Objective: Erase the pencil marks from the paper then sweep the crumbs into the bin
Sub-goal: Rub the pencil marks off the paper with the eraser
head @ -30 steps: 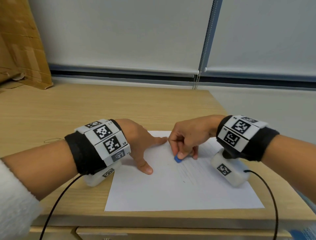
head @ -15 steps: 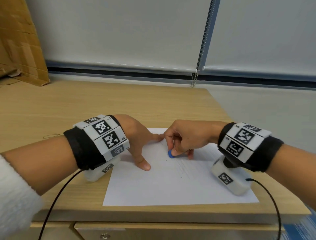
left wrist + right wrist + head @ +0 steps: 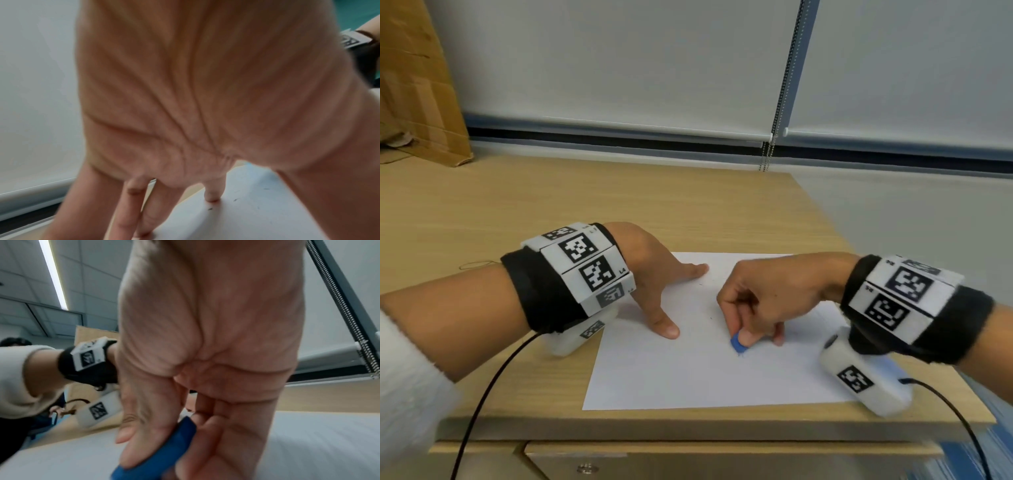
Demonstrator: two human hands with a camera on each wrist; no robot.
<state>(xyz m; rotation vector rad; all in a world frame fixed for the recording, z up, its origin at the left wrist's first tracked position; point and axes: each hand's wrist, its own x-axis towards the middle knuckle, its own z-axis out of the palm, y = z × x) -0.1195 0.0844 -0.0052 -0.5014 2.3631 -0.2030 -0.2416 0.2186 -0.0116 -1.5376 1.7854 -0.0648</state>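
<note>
While the left hand (image 3: 650,274) lies spread on the left part of the paper (image 3: 688,377), fingers (image 3: 211,193) straight and released, tips pressed flat to pin the sheet to the desk (image 3: 619,205). Gripping nothing, just weighing it down. Dark crumbs (image 3: 209,209) dotted beside those fingertips on the wrist view, more specks toward the middle of the sheet.

Further right, the right hand (image 3: 767,301) curled over, thumb and fingers (image 3: 144,443) pinching a blue eraser (image 3: 739,343), its lower edge touching the paper near the centre. Faint pencil lines (image 3: 822,318) just beyond the knuckles, hard to make out.

Erasing step in hand, by the look of it, and not finished while those faint lines show. Next move calls for firm strokes over the remaining marks, left hand holding the sheet so it neither creeps nor wrinkles. Then a sweep of the crumbs off the sheet. No bin in any view; blue something at the bottom right corner, too blurred to name. Sweeping direction cannot be told.
</note>
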